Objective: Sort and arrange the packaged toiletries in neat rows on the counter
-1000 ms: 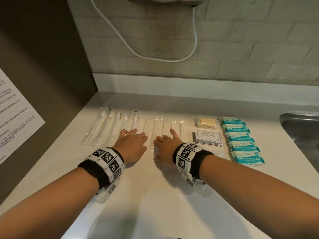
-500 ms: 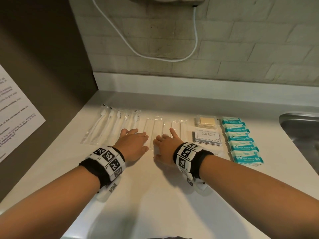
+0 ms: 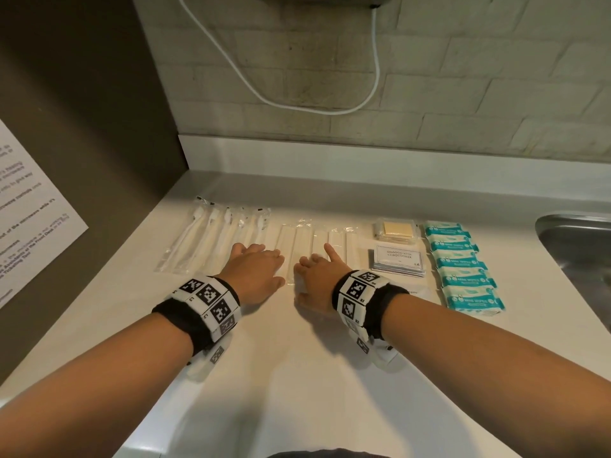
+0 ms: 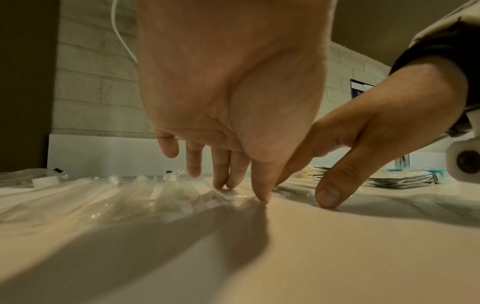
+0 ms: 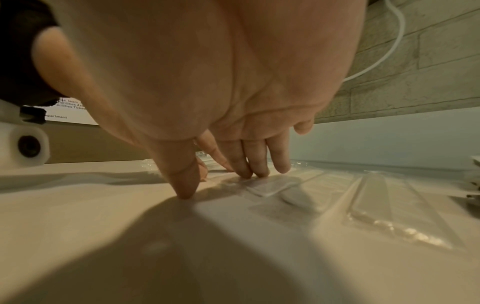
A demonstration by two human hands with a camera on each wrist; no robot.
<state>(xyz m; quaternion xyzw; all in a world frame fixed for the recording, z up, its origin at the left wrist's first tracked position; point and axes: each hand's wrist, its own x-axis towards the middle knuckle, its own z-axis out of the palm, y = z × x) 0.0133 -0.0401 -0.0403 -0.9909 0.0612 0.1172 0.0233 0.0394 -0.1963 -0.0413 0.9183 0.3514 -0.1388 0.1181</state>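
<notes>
A pale brick wall (image 3: 429,77) with a looping white cable (image 3: 297,105) backs the white counter (image 3: 297,375); steel sink (image 3: 578,246) at right, brown panel (image 3: 82,110) at left

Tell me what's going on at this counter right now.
A person is lining up packaged toiletries on the white counter. Both the left hand and the right hand press straight fingers onto the flat clear-wrapped packets in the middle, nothing gripped. Wrapped toothbrushes lie in a row on the left; shampoo sachets and a column of teal wipe packs sit on the right.
</notes>
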